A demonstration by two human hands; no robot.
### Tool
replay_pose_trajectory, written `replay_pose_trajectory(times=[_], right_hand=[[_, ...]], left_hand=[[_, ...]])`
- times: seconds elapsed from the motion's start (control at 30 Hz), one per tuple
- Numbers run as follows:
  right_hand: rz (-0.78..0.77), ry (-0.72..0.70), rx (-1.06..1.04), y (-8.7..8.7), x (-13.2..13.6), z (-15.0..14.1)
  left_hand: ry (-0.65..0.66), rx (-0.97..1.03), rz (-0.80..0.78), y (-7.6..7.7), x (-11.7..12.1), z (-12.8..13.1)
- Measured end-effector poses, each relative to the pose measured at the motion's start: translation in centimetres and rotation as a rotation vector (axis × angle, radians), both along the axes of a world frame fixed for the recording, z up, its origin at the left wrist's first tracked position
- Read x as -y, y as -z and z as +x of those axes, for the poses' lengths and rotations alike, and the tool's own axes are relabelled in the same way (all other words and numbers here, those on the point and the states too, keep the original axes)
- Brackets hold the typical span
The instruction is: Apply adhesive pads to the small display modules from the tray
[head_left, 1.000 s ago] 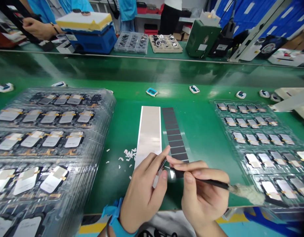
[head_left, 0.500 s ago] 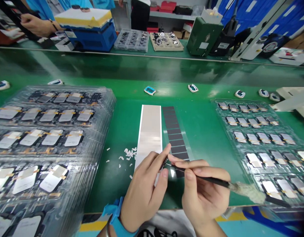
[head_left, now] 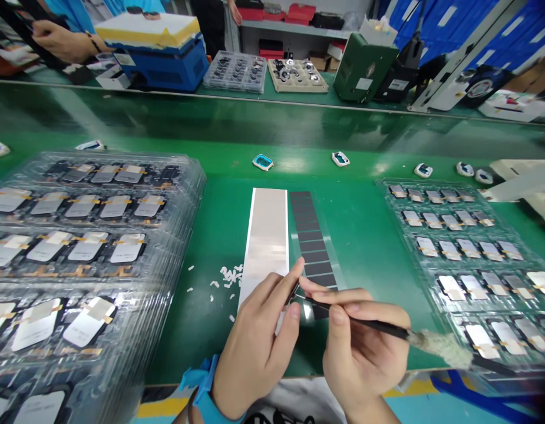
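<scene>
while the left hand pinches a small dark-edged part between thumb and fingers, the right hand grips a slim black-handled tool in a pen-like hold, its tip directed left toward the part. both grips are closed. the part is located at the near centre, above the green work surface, and is largely hidden by the fingers; whether the tool tip touches it cannot be told. the rear of the tool carries a pale wrapped section and extends right. a blue band encircles the left wrist. beyond the left hand, a beige strip with white borders lies lengthwise, partly covered by that hand. just to its right lies a clear sheet bearing dark rectangles. small white scraps are scattered left of the beige strip. at left stands a stack of clear trays holding flat panels; at right, a clear tray holds rows of similar panels. farther off, small watch-like cases are spaced across the surface. on the far raised shelf stand a blue unit and a green box.
</scene>
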State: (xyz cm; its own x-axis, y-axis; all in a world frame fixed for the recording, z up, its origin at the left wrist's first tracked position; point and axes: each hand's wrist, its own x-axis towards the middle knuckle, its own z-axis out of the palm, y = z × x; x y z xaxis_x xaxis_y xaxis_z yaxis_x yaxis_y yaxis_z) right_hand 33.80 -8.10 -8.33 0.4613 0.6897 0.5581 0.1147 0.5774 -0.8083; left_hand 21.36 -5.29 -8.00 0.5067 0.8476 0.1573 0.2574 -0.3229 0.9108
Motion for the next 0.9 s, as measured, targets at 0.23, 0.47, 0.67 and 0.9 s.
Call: replay_pose_trajectory(times=[0.23,0.47,0.67,0.9], right_hand=[[0.005,0.009,0.003,-0.06,0.07,0.04],[0.01,0.013,0.009,0.13,-0.03,0.07],[-0.002,0.004,0.016,0.05,-0.05,0.04],[-0.006,0.024,0.03,0.1,-0.03,0.02]], left_hand=[[0.006,-0.012,-0.018,0.03,-0.03,0.01],[0.002,-0.034,-0.009,0.0,0.07,0.02],[-0.003,-0.022,-0.006,0.16,-0.01,0.16],[-0.011,-0.025,0.0,0.16,-0.04,0.22]])
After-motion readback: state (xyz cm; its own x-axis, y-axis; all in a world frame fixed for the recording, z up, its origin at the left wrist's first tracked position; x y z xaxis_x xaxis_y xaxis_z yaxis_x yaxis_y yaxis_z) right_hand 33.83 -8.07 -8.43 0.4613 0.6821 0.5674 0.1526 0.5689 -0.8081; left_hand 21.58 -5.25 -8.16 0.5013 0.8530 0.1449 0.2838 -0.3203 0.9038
